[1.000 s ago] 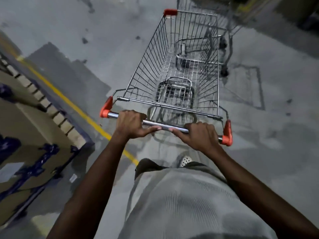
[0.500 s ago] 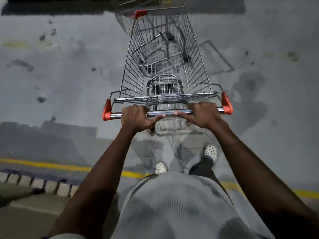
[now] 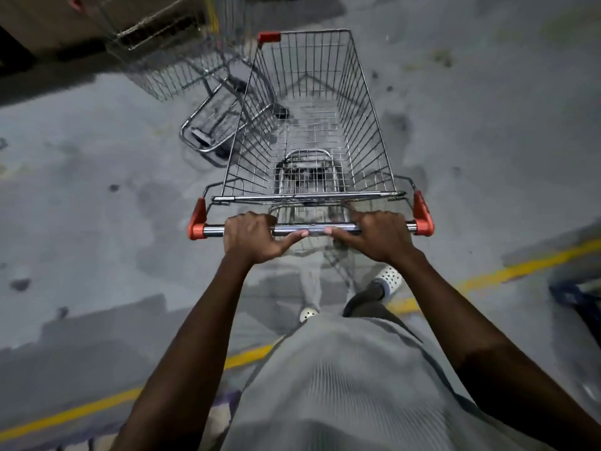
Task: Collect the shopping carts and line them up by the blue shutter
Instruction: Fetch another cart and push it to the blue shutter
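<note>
Dim, cool light, soft shadows beneath the cart (image 3: 305, 198) on the floor (image 3: 97, 206). Motion blur at upper left and bottom. Wide-angle bending along the edges.

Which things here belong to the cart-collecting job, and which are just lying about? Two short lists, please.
Job in hand: held cart, gripped at its handle bar by the left hand and right hand; second cart, ahead on the left.

Lying about: yellow floor line; brown box, top left.
</note>
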